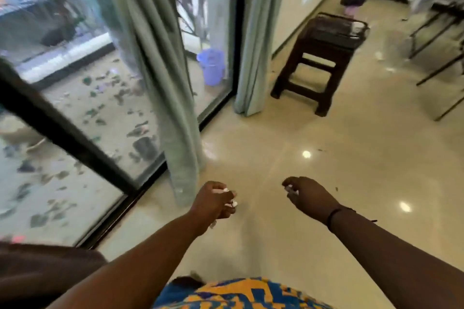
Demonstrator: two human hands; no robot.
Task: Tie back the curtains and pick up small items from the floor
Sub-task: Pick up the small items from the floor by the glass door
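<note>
Head view: both hands' fingers pinch small white bits over open floor (326,158) beside curtain (160,83).

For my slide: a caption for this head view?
Both hands, left hand and right hand, reach over glossy floor beside pale green fabric curtain.

Left hand (216,202): I see curled fingers around small white bits; too blurred to tell what they are.
Right hand (310,195): something pale at my fingertips, too small to name.
Near curtain (160,63): top cut off by the edge.
Far right table (437,17): blurred, partly out of view.
Stool top (336,30): contents unreadable.
</note>
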